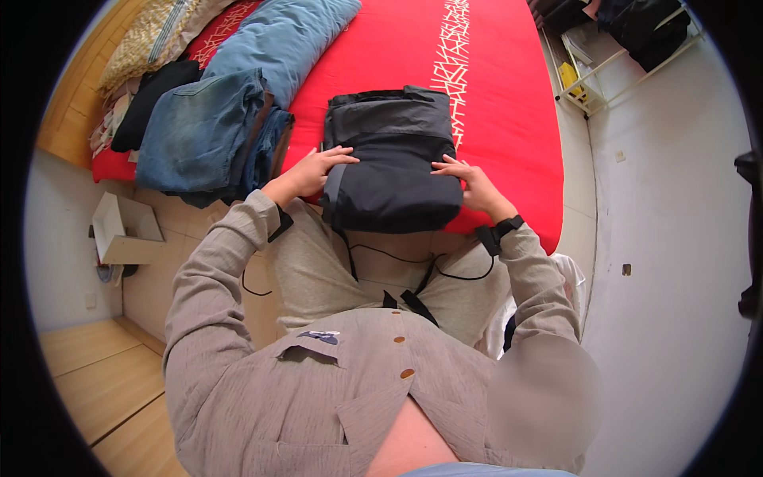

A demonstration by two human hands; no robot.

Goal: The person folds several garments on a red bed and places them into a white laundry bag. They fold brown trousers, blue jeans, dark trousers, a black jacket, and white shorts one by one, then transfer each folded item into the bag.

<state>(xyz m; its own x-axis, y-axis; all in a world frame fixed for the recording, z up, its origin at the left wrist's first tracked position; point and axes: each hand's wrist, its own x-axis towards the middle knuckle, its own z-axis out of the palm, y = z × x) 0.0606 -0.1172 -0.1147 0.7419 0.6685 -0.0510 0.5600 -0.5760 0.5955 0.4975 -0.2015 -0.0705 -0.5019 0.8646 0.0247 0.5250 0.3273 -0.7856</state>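
Observation:
A dark grey and black folded garment (390,155) lies at the near edge of the bed, on a red bedspread (506,119) with a pale patterned stripe. Its near part bulges in a thick, rounded fold. On its left edge rests my left hand (316,170), fingertips on the cloth. From the other side, my right hand (472,180) touches the right edge, fingers spread over the top. Neither hand is closed round the cloth; both thumbs are hard to make out. Left of the garment stands a stack of folded blue jeans (194,131).
Behind the jeans lie a light blue quilt (268,47), a black folded cloth (152,104) and a patterned pillow (143,45). A white metal rack (614,59) with dark clothes stands at the upper right. A white open box (134,249) is at the left. Black cords hang between the knees.

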